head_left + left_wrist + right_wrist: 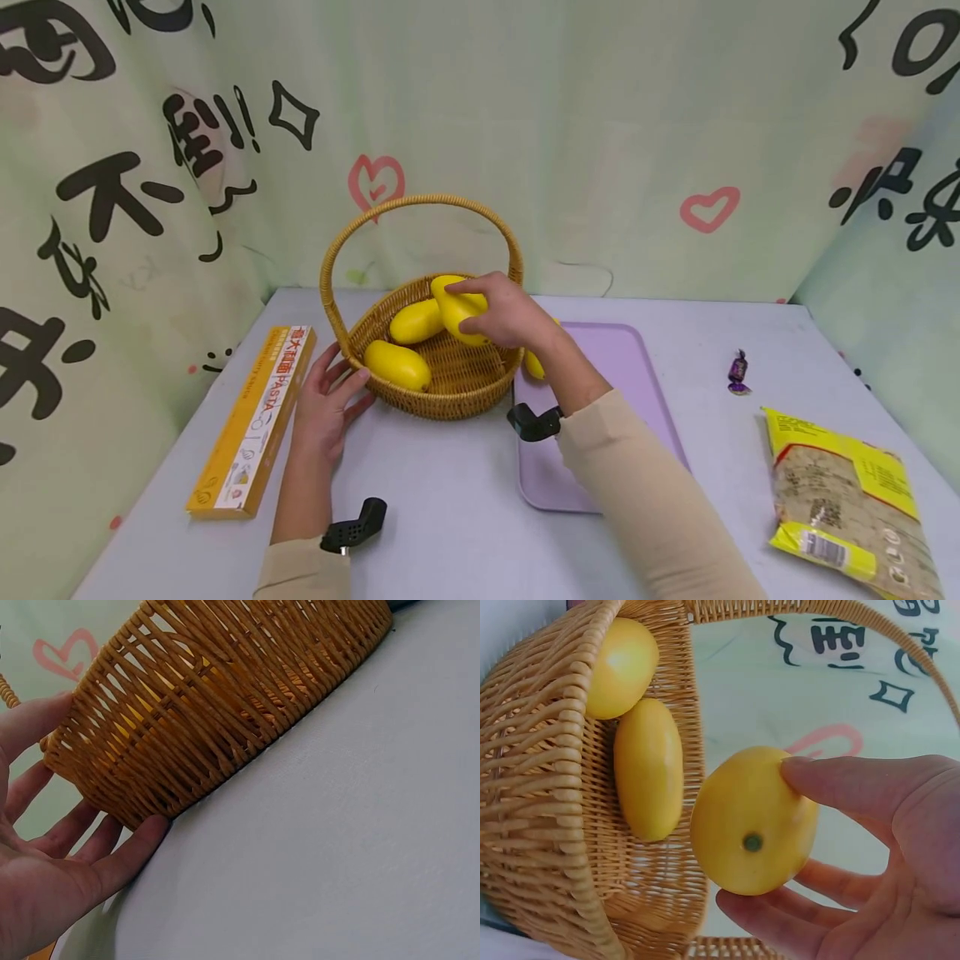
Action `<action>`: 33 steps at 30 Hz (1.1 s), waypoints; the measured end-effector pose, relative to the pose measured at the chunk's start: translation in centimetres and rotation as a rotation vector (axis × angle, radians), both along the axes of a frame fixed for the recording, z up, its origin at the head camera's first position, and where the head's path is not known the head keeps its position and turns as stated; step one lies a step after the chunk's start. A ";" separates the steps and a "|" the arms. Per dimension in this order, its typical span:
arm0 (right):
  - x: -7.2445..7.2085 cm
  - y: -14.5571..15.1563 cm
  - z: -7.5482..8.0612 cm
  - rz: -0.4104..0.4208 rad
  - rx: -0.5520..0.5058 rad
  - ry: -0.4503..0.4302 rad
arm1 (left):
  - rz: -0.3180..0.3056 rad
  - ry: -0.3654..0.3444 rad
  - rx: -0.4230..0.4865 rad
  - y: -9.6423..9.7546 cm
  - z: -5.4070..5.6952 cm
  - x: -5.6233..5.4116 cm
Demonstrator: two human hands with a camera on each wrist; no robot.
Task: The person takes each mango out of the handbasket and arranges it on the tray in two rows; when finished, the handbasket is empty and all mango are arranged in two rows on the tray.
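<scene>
A round wicker basket with a tall arched handle stands at the table's middle. My left hand holds its left side; in the left wrist view the thumb is at the rim and the other fingers are spread over the woven wall. My right hand pinches a yellow mango between thumb and fingers, above the basket's back right. A small green spot marks the held mango's end. Two more yellow mangoes lie inside, one at the front left and one behind it.
A lilac tray lies right of the basket, with a yellow mango partly hidden by my right wrist. A pasta box is at the left. Farther right are a purple wrapped candy and a yellow-and-clear bag. Curtains stand behind.
</scene>
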State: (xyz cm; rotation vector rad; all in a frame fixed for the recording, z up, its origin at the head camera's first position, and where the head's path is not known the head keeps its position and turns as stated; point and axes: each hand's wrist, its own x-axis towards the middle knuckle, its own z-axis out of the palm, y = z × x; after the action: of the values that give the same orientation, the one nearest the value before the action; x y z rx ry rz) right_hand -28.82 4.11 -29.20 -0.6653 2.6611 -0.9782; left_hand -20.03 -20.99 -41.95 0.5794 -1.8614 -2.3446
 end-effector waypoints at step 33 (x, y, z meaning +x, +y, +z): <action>4.7 8.6 2.6 -0.038 0.003 0.055 | -0.004 -0.003 -0.018 0.1 -0.4 0.1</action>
State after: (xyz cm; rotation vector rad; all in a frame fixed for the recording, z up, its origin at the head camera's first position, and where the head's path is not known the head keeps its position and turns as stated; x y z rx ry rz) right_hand -24.10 12.74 -26.55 -0.6529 2.7321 -0.9794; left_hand -19.93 -20.88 -42.30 0.5785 -1.8846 -2.3285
